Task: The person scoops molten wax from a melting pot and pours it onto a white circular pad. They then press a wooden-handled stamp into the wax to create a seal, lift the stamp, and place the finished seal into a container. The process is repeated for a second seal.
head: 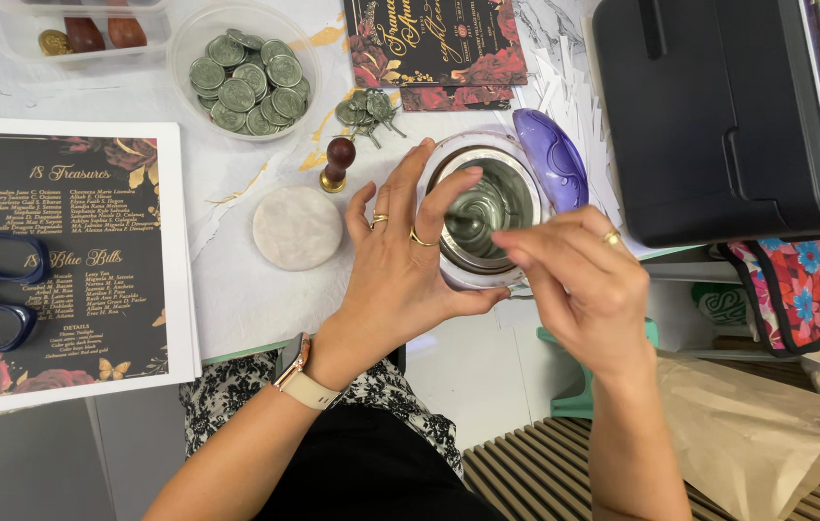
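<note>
many green wax seals (pixel 248 82) already lie finished in their bowl (pixel 188 43), while our left hand (pixel 400 275) steadies the melting pot (pixel 487 207) and our right hand (pixel 579 285) pinches together over its still liquid wax.

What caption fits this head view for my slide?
Left hand steadies a wax pot while right hand pinches above it, wax seals nearby.

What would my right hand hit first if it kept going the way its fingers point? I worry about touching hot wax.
Probably the left hand: the right hand points left across the melting pot, though heights are unclear.
</note>
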